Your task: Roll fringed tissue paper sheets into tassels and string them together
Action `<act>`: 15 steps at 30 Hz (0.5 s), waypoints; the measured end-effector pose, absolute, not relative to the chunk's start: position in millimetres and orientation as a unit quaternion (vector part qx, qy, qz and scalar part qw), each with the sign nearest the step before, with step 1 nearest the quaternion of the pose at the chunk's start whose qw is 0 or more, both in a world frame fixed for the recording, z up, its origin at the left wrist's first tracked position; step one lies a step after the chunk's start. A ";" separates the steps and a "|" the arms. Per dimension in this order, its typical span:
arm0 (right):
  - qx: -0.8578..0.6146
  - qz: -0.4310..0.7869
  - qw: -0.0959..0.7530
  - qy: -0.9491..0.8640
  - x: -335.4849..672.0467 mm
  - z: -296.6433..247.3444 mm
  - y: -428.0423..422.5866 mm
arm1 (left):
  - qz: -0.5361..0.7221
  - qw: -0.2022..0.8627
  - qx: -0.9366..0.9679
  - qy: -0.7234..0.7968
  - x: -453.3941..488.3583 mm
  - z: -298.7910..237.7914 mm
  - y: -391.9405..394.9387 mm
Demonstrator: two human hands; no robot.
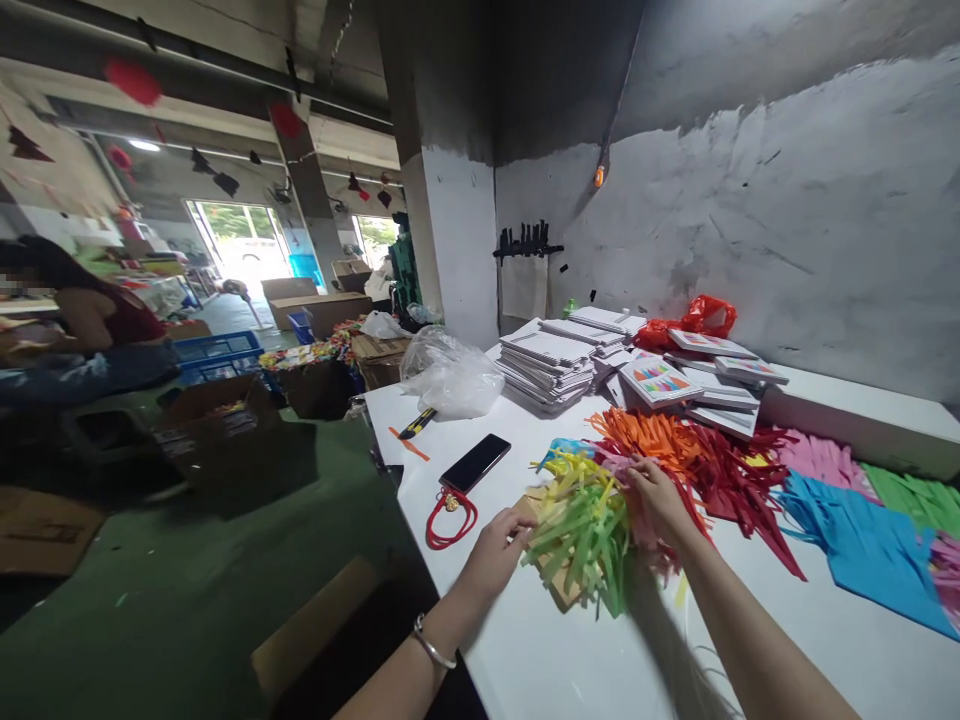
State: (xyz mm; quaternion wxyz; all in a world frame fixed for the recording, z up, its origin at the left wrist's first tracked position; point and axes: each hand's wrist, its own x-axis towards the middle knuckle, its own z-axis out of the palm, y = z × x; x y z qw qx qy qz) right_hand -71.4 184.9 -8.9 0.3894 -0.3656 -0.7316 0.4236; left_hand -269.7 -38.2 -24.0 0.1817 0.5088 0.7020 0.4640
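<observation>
the fringe bundle (581,530), green and yellow on top, is lying on a brown card (561,594) near the desk's (525,650) front edge, just right of the phone (475,462) and red cord (450,520). the left hand (496,548) is resting on the card's left edge with fingers half curled; whether they are pinching it or only pressing is not clear. the right hand (660,497) is closing its fingers on pink strips (646,528) at the bundle's right side, where the orange fringe (652,440) and red fringe (731,475) are spreading toward the back edge.

judging from this, the layering is going best if the left hand is keeping the card pinned flat so nothing is sliding toward the front edge. the right hand should be gripping the strips close to their uncut band, not at the loose tips, since thin paper is likely tearing easily. lifting the pink strips clear of the red ones before laying them down is saving tangles, and lining up the bands is keeping the bundle even.
</observation>
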 end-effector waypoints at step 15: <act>-0.334 0.565 0.335 -0.676 30.7 -19.1 59.9 | 0.362 0.109 0.626 0.682 -214.1 17.1 11.1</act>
